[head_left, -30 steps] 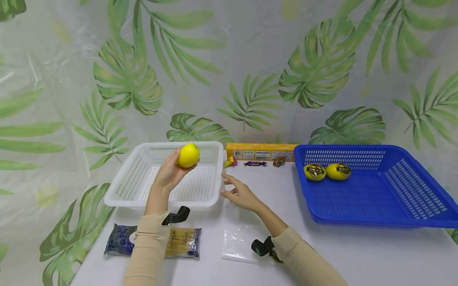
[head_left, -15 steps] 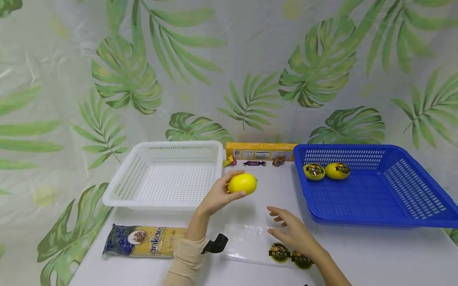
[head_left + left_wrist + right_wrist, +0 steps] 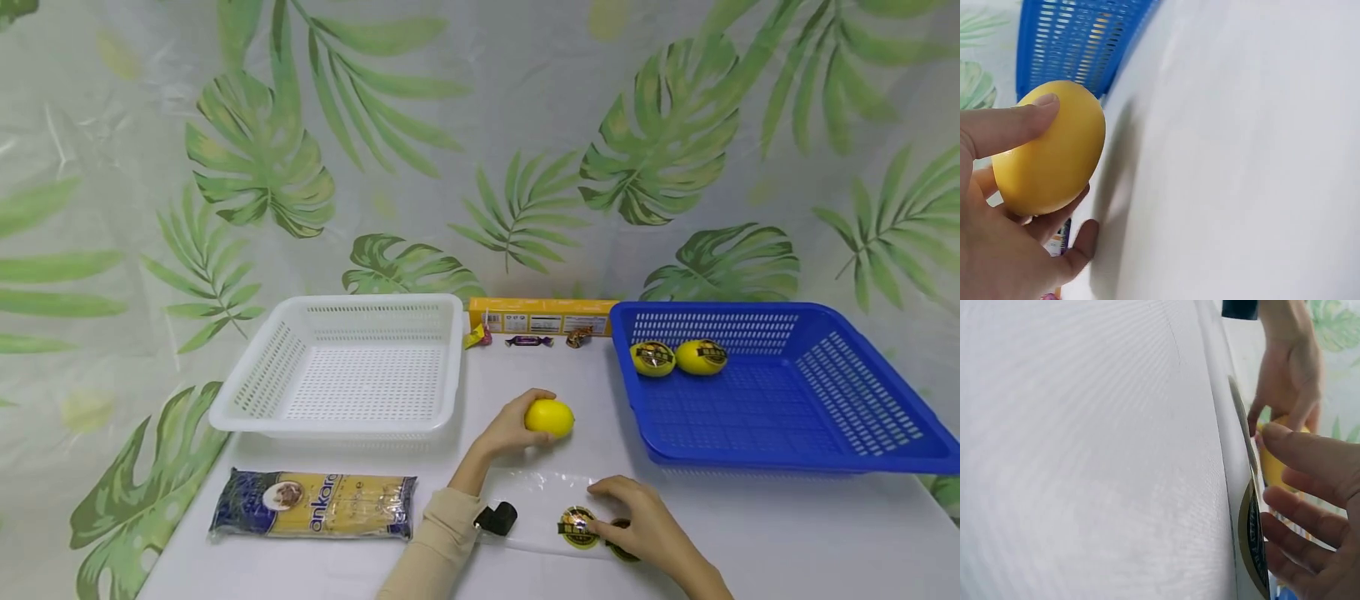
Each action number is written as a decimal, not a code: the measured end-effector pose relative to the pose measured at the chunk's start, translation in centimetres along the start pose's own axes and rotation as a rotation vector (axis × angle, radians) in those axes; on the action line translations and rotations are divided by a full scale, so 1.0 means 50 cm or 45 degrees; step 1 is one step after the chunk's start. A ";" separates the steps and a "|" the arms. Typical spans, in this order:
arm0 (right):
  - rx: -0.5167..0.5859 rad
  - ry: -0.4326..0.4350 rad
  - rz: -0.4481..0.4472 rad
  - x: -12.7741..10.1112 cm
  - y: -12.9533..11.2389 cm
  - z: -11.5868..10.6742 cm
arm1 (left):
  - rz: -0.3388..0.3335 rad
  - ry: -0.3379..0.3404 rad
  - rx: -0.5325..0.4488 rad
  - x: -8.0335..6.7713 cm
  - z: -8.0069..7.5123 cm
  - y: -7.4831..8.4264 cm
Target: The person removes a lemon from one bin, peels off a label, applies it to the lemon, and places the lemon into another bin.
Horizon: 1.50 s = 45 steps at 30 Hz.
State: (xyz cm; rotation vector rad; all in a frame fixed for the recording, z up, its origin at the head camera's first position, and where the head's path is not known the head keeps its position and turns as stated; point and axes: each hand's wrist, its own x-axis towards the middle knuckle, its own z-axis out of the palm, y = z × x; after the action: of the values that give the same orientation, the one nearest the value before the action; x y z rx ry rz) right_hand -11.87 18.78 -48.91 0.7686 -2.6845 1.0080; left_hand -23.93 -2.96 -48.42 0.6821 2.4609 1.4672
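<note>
My left hand grips a yellow lemon above the middle of the table. In the left wrist view the thumb lies across the lemon, whose visible side is plain, with fingers underneath. My right hand is over a clear plastic sheet with round black-and-gold stickers. Its thumb is over the sticker area, and the forefinger reaches towards the sheet's far edge. The right wrist view shows relaxed, spread fingers beside the sheet's edge and a sticker; firm contact is hard to tell.
A blue basket at right holds two lemons bearing stickers. At left is a white basket, with a pasta packet in front. A yellow box and several wrapped candies line the back.
My left hand has carried the lemon from over the white basket rightwards and down to the table's middle. My right hand has moved from beside the white basket to the sticker sheet.
</note>
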 end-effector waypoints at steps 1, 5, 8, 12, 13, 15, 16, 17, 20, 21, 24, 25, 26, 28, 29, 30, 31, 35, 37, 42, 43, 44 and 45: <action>0.010 -0.002 -0.010 -0.002 0.003 0.001 | -0.008 -0.005 0.008 0.004 0.002 -0.002; 0.026 -0.038 0.020 -0.006 0.013 0.001 | -0.046 -0.026 0.013 0.015 0.004 -0.003; 0.023 -0.081 0.051 -0.005 0.018 -0.003 | -0.074 -0.019 0.016 0.017 0.006 -0.005; 0.025 -0.131 0.094 -0.002 0.021 -0.008 | -0.102 0.028 0.006 0.016 0.010 -0.011; 0.029 -0.141 0.104 -0.001 0.022 -0.009 | -0.105 0.043 -0.002 0.015 0.011 -0.012; 0.036 -0.152 0.117 0.001 0.022 -0.009 | -0.112 0.063 -0.019 0.014 0.012 -0.014; 0.044 -0.156 0.121 0.001 0.023 -0.009 | -0.113 0.071 -0.027 0.014 0.013 -0.014; 0.051 -0.157 0.122 0.001 0.023 -0.009 | -0.112 0.079 -0.036 0.013 0.013 -0.015; 0.076 -0.159 0.123 0.001 0.025 -0.008 | -0.109 0.093 -0.057 0.011 0.014 -0.016; 0.083 -0.158 0.123 0.001 0.026 -0.007 | -0.107 0.096 -0.067 0.010 0.014 -0.016; 0.098 -0.155 0.125 -0.001 0.027 -0.006 | -0.097 0.105 -0.080 0.007 0.014 -0.015; 0.101 -0.154 0.127 -0.002 0.027 -0.007 | -0.098 0.102 -0.086 0.006 0.014 -0.014; 0.104 -0.153 0.130 -0.002 0.027 -0.007 | -0.097 0.100 -0.087 0.005 0.014 -0.013; 0.107 -0.153 0.138 -0.003 0.028 -0.007 | -0.100 0.097 -0.083 0.005 0.015 -0.011; 0.111 -0.155 0.141 -0.003 0.028 -0.008 | -0.100 0.096 -0.082 0.005 0.015 -0.011; 0.116 -0.156 0.144 -0.003 0.028 -0.008 | -0.101 0.095 -0.080 0.005 0.016 -0.011; 0.118 -0.157 0.145 -0.003 0.028 -0.008 | -0.104 0.094 -0.083 0.004 0.015 -0.010; 0.141 -0.165 0.155 -0.002 0.027 -0.009 | -0.090 0.127 -0.052 -0.001 0.015 -0.006; 0.146 -0.170 0.165 -0.002 0.026 -0.010 | -0.069 0.174 -0.018 -0.008 0.015 -0.001; 0.137 -0.174 0.177 -0.002 0.026 -0.011 | 0.018 0.367 0.120 -0.036 0.019 0.022; 0.134 -0.173 0.179 -0.002 0.026 -0.011 | 0.034 0.408 0.164 -0.041 0.023 0.027; 0.131 -0.172 0.178 -0.002 0.027 -0.010 | 0.054 0.449 0.202 -0.046 0.026 0.033; 0.127 -0.171 0.180 -0.002 0.027 -0.010 | 0.071 0.485 0.241 -0.051 0.031 0.038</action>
State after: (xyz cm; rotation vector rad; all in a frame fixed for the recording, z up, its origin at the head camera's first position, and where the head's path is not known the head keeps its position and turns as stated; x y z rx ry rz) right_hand -12.51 20.02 -49.31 0.6958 -2.8566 1.1703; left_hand -20.56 -2.19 -47.68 0.5489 2.9199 1.5164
